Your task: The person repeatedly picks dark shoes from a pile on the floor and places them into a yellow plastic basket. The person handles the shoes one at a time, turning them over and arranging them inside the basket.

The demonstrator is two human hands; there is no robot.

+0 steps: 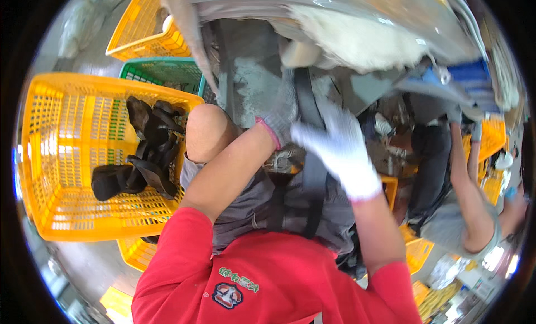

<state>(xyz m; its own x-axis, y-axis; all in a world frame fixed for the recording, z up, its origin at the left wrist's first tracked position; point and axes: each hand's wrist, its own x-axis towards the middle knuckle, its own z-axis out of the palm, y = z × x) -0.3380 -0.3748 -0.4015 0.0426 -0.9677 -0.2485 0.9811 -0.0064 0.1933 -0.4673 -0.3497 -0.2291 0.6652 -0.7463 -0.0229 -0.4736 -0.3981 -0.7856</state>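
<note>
The left hand (285, 112), in a grey glove with a pink edge, is to the right of the big yellow basket (106, 232). It is right up against the left side of a dark strap (307, 98). Its fingers are blurry, so I can't tell if they pinch the strap or just rest by it. The right hand (338, 148), in a white glove, is farther right of the basket, in front of the strap. Its thumb sticks out away from its fingers, so it looks open. I can't tell if it touches the strap.

The strap runs up and down, well to the right of the basket. I think it is best to keep it flat, with no twists, and to keep both gloves away from the pale roller (300, 55), far ahead and right of the basket.

Floppy dark pieces (155, 140) lie in the basket's right half. A green basket (162, 60) sits just past its far edge.

The red shirt (268, 274), down and right of the basket, has green writing (239, 280) over a dark, round badge (228, 295). Far right of the basket, another person in a grey shirt (455, 229) bends over.
</note>
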